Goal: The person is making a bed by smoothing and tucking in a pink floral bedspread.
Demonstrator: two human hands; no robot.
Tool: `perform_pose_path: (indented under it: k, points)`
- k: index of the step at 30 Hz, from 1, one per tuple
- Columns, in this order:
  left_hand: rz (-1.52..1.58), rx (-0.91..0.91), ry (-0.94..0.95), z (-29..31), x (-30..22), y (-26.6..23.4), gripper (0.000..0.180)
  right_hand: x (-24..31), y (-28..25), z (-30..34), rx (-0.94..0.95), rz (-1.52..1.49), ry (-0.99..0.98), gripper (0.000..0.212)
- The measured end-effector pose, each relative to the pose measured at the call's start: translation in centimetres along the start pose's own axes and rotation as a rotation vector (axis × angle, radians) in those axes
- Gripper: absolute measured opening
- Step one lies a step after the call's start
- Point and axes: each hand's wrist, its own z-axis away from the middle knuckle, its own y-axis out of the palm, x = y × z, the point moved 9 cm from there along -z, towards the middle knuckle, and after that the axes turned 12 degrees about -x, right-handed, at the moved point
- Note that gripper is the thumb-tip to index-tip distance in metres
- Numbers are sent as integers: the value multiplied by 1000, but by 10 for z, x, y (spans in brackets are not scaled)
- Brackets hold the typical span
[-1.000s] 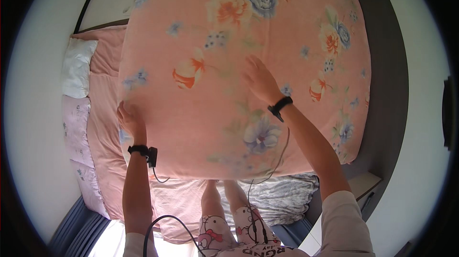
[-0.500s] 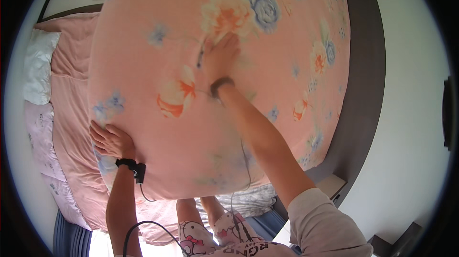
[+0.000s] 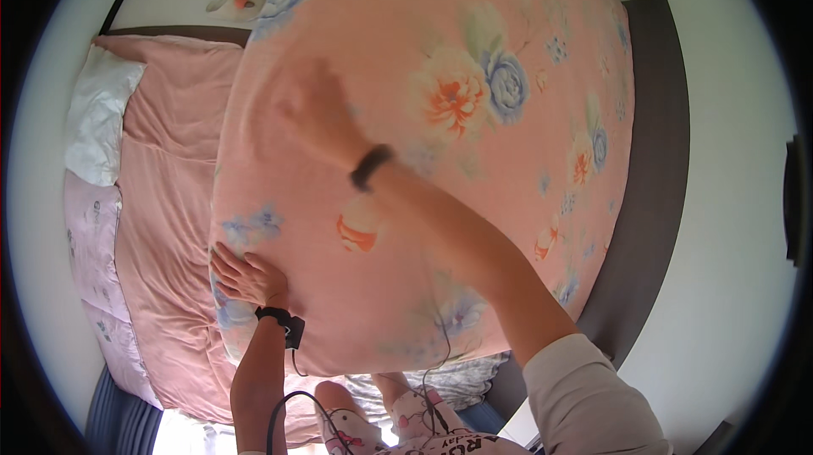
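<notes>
A pink quilt (image 3: 398,285) printed with blue and orange flowers spreads over most of the bed. My left hand (image 3: 251,277) lies flat on its left edge, fingers spread, holding nothing. Farther up, my right hand (image 3: 318,116) is over the quilt's upper left part, blurred by motion; its fingers look stretched out and nothing shows in them. Whether the right palm presses the cloth cannot be made out. Dark bands circle both wrists, and the left one carries a small black box (image 3: 294,332) with a cable.
Left of the quilt, a wrinkled pink sheet (image 3: 174,158) shows beside a white pillow (image 3: 106,116) and a lavender pillow (image 3: 91,226). The dark bed frame (image 3: 665,141) runs along the right. Slippers (image 3: 233,4) lie beyond the far edge. A black cable (image 3: 273,421) hangs near my left forearm.
My right hand has swept left across the quilt. In the picture, the quilt and my left hand now sit farther right, and the slippers show more fully.
</notes>
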Motion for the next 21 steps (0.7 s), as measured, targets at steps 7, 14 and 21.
perform_pose_path:
  k: [7,14,21]
  points:
    - [115,76,-67,1,-19,0,61,-121,-19,1,-491,580,438,67]
    - [184,93,-56,-1,-15,-1,62,40,172,-69,359,377,-192,49]
    - [182,109,-59,-10,26,2,63,231,128,35,88,51,-132,60]
